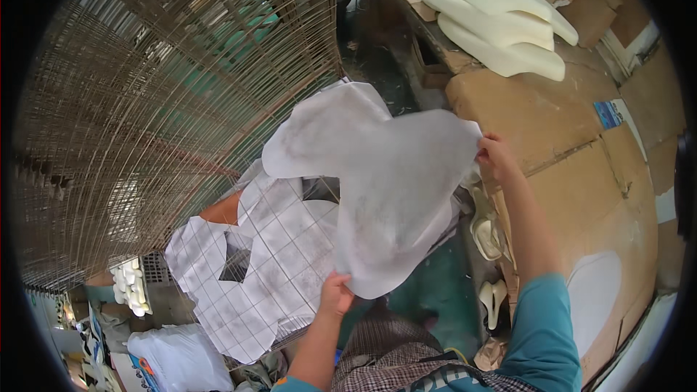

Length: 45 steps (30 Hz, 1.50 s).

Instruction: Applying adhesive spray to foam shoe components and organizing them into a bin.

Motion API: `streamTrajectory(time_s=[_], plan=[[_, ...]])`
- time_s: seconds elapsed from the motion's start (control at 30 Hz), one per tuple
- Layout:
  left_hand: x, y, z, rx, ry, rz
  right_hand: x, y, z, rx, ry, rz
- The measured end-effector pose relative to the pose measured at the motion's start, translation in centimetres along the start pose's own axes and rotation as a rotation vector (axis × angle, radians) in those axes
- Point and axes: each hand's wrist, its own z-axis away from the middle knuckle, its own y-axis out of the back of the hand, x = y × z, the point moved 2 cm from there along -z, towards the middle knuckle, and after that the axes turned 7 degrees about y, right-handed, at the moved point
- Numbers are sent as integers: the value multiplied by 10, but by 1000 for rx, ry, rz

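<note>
My left hand [335, 293] pinches the lower edge of a large, limp whitish-grey cut sheet [406, 167]. Its right corner is held between the fingers of my right hand [494, 151]. The sheet has rounded, lobed outlines and hangs spread between both hands, blurred in places. Its far left lobe [319, 127] reaches over the rack side. Below and left of it are more white cut pieces [287, 229], with thin wire grid lines crossing them. What the sheet covers directly beneath is hidden.
A tall stack of rusty wire racks [181, 80] fills the left. Cardboard [537, 116] covers the table on my right, bearing cream moulded foam pieces [494, 14] and a white oval piece [595, 297]. Cream moulded parts [485, 229] sit below its edge. A white bag [178, 356] lies lower left.
</note>
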Motion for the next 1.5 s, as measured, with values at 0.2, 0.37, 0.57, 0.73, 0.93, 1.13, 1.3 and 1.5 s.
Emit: streamTrajectory(time_s=[0.2,0.37,0.57,0.73,0.93,1.13,1.3,1.5], plan=[[-42,53,-63,178,211,18,57,-18,-16,190,5,-16],[-53,91,-72,320,339,142,117,-3,60,73,18,-26],[-61,77,-57,174,339,52,222,-36,166,69,-300,-69],[-68,79,-51,267,393,-37,247,-64,177,179,-507,-74],[-82,86,-64,322,467,2,264,-80,160,147,-674,-59],[-58,82,-58,513,392,-139,235,-59,126,422,-87,751],[-59,75,-67,550,421,-276,254,-32,76,265,-388,107],[-41,72,-81,447,368,-578,243,-35,87,543,-454,-152]])
